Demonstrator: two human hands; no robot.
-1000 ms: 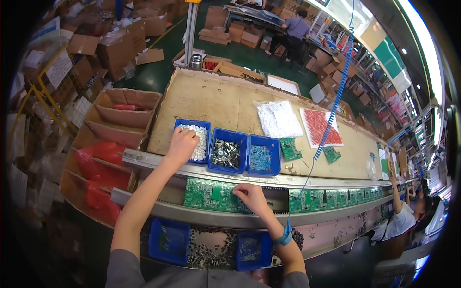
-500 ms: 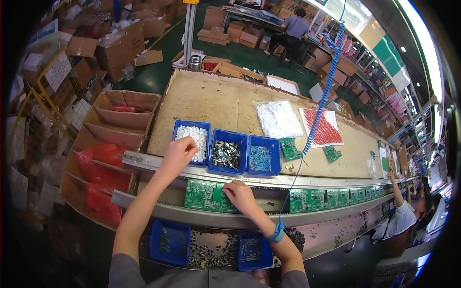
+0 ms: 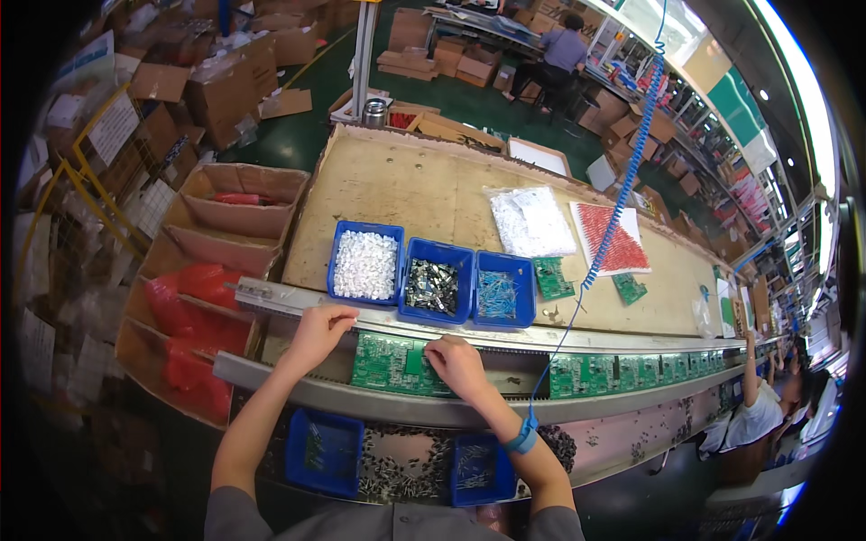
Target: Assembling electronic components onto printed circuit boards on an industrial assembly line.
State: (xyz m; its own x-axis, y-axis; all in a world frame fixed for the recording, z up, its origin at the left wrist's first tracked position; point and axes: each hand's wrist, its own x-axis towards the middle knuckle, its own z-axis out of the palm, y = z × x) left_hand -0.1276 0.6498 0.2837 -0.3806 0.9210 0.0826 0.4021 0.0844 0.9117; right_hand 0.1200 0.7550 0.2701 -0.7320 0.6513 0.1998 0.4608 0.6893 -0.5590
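Fingertips of your right hand are pressing down on the green circuit board lying directly beneath it, fingers curled, grasping nothing visible. Your left hand is resting just left of the board, loosely closed; contents cannot be told. Blue bins are sitting just beyond.

My left hand rests with curled fingers at the metal rail of the conveyor line, just left of the green rectangular circuit board; my right hand, with a blue strap at its wrist, lies flat on that board's right part. Beyond the rail stand three blue plastic bins in a row: one of white parts, one of dark metal parts, one of thin bluish components. Further green boards lie along the line to my right.
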